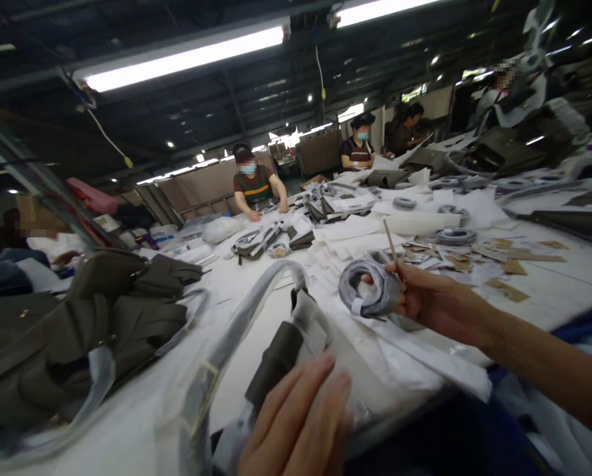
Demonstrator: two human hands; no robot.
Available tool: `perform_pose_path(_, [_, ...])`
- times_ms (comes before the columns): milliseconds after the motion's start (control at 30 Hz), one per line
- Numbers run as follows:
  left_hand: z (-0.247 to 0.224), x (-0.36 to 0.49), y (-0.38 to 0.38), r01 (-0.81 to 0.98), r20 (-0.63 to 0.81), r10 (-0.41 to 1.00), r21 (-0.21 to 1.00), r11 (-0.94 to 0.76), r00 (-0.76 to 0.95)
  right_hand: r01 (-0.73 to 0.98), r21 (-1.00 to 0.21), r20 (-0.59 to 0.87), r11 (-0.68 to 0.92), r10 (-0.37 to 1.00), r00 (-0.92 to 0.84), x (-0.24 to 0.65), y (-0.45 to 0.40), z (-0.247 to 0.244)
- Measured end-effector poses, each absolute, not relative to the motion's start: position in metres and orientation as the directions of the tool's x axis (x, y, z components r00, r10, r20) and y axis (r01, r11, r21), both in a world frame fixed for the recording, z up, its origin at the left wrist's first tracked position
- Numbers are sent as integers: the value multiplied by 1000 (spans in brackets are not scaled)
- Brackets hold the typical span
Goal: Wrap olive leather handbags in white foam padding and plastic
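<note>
My right hand (442, 301) is closed on a rolled-up strap (348, 287) wrapped in greyish film, with a white band round it. A thin stick (389, 239) also rises from between its fingers. In front of me my left hand (300, 423) lies with its fingers stretched out over a dark olive handbag (280, 354), and nothing shows in its grasp. The bag's long handle (199, 396), covered in clear wrapping, arches up to the left of that hand. White paper partly covers the bag, and the hand hides its near end.
Dark olive bags (127, 324) are heaped at the left. White paper sheets (345, 254), more rolled straps (455, 236) and brown paper tags (507, 289) lie across the table (563, 274). A masked co-worker (258, 188) handles items on the far side; other people sit farther back.
</note>
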State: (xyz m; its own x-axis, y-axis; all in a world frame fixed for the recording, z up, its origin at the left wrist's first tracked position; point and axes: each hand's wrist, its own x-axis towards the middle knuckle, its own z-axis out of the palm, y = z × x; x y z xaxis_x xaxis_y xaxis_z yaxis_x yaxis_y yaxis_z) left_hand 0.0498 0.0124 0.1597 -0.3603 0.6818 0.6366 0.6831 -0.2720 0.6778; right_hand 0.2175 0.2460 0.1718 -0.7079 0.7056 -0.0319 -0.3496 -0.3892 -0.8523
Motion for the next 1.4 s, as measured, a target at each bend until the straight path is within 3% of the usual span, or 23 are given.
perform_pose_path(100, [152,50,19,903,686,727,322,-283,-16,-274,-805,-79,-526,554,-829,213,197,161])
perform_pose_path(133, [148,49,21,921,676,735,258,-292,44,-258,-800,-83,-541,527,-846,212,185,157])
perform_pose_path(200, [139,48,20,918,662,746,247,-309,73,-232,-803,-87,-548,494,-865,213,167,152])
perform_pose_path(267, [132,48,11,890,657,753,330,-316,23,-186,-828,-96,-529,460,-883,217,156,149])
perform_pose_path(333, [129,46,-1,827,635,764,488,-280,-116,-94,-883,-131,-459,435,-891,221,150,145])
perform_pose_path(433, [127,41,-13,549,455,789,815,-183,-412,62,-986,-141,-153,581,-801,227,146,136])
perform_pose_path(500, [127,37,-15,278,293,790,947,-162,-538,140,-984,-25,107,700,-714,230,143,128])
perform_pose_path(600, [125,33,-13,22,180,764,977,-213,-620,189,-922,113,339,700,-705,230,134,117])
perform_pose_path(700, [124,35,-11,-22,172,755,971,-240,-633,188,-884,149,428,639,-755,226,121,112])
perform_pose_path(900, [120,44,-12,256,294,799,949,-181,-525,126,-885,167,447,559,-812,206,109,113])
perform_pose_path(1100, [117,39,-12,535,484,746,820,-203,-458,41,-985,56,170,528,-847,191,100,127])
perform_pose_path(1300, [121,38,-15,662,576,724,716,-221,-381,-16,-999,31,30,634,-772,178,89,134])
perform_pose_path(1400, [134,37,-30,806,677,672,557,-201,-301,-21,-999,41,39,667,-744,169,88,139])
